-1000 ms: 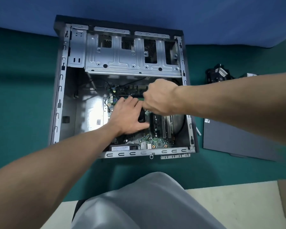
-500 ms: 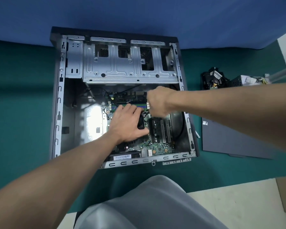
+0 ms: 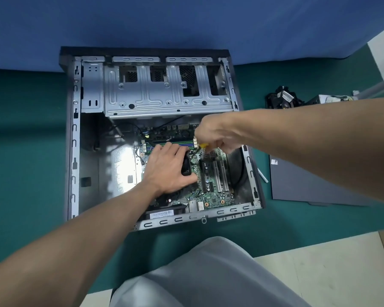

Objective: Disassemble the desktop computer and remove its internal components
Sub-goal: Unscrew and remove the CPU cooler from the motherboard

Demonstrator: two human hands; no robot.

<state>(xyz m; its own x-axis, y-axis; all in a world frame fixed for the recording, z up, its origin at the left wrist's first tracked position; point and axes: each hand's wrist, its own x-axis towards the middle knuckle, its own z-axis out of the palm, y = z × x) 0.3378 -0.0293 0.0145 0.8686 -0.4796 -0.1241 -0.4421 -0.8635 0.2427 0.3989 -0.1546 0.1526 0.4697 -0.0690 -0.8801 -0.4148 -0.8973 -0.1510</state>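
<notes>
Open computer case (image 3: 74, 151), left grip (image 3: 167, 170) holding black part (image 3: 186, 167), right grip (image 3: 217, 135) holding screwdriver (image 3: 203, 145)

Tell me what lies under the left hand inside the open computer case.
The left hand holds a black part on the green motherboard; only its right edge shows. What the part is, and the board below the palm, are hidden.

Green mat (image 3: 27, 151) below blue backdrop (image 3: 186, 21); cream floor (image 3: 319, 273) at near edge; grey pole (image 3: 377, 88) top right.

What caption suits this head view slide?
Left hand grips a black part; right hand holds a screwdriver over the motherboard.
</notes>
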